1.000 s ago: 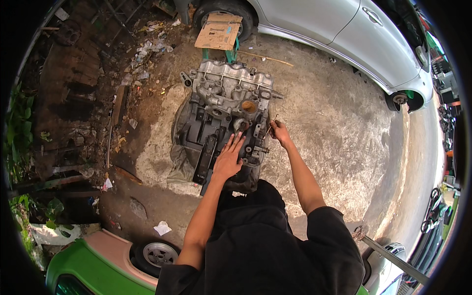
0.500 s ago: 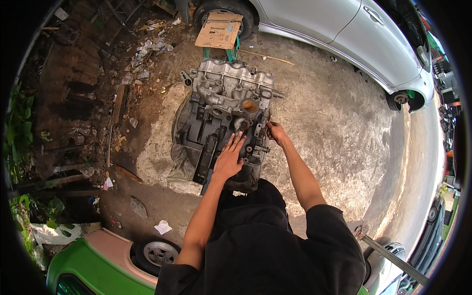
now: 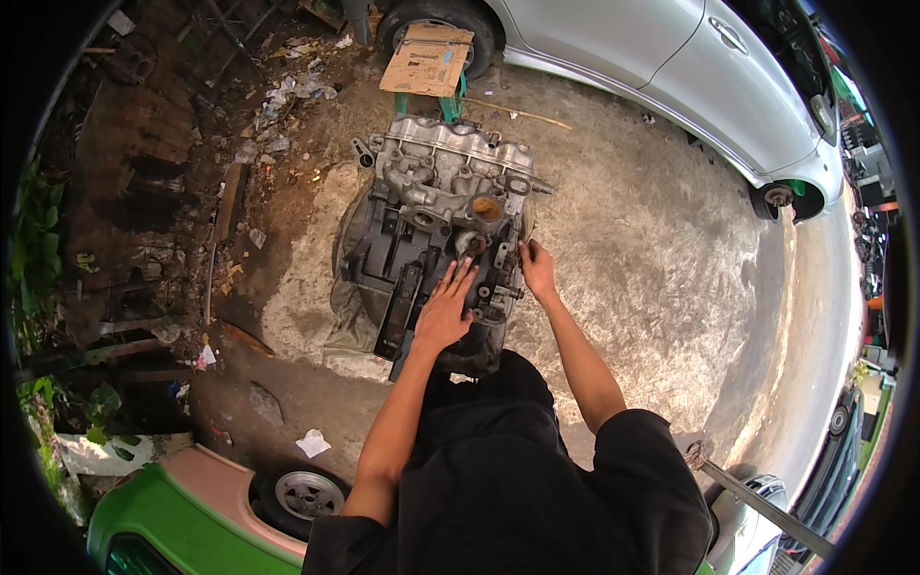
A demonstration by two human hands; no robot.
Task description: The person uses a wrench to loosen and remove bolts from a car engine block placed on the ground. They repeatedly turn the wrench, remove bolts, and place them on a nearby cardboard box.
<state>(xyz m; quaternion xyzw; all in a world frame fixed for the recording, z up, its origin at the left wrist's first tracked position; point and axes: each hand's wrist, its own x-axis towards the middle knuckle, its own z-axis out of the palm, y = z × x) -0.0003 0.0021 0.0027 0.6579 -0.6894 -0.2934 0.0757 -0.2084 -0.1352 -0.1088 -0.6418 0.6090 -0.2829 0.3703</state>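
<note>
A grey metal car engine (image 3: 458, 153) stands on the ground in front of me, with a dark block and a round brownish opening (image 3: 487, 208) on its upper side. My left hand (image 3: 446, 309) lies on the near part of the block, fingers stretched out and nothing in its grasp. At the engine's right side is my right hand (image 3: 538, 270), its fingers pinched together close to a metal bracket (image 3: 502, 254). What those fingers hold, if anything, is too small and dark to make out. Dark cloth or sheeting (image 3: 347, 321) shows under the engine's left edge.
Beyond the engine, a cardboard sheet (image 3: 427, 62) with small tools rests on a green stand. A silver car (image 3: 613, 43) is parked behind it. A green car (image 3: 153, 522) sits at lower left. Litter (image 3: 283, 101) and wood pieces (image 3: 230, 201) cover the left ground.
My right hand has shifted slightly toward me and turned at the wrist, still beside the engine. The left hand keeps its place on the block.
</note>
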